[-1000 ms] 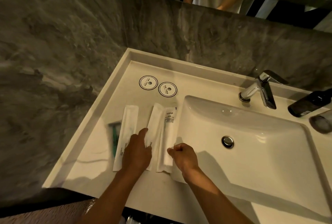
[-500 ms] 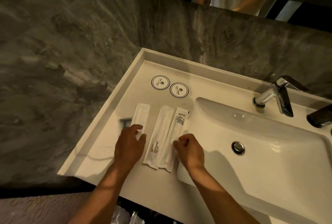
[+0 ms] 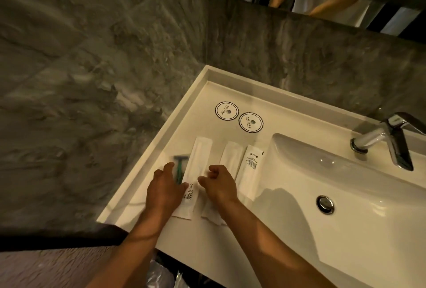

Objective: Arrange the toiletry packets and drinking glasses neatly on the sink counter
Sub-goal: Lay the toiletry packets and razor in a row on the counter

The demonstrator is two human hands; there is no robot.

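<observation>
We see three white toiletry packets lying side by side on the white table (image 3: 288,112), left of the basin (image 3: 345,190). The left hand (image 3: 164,189) rests with fingers spread over a green razor (image 3: 178,169) and the edge of the "BRUSHING TEETH" packet (image 3: 196,172). The right hand (image 3: 220,184), fingers curled, sits on the middle packet (image 3: 231,155); we cannot tell whether it pinches it. The printed packet (image 3: 250,172) lies just right of that hand. Two round coasters (image 3: 227,111) sit behind, and a chrome tap (image 3: 387,140) stands against grey marble walls (image 3: 92,80).
</observation>
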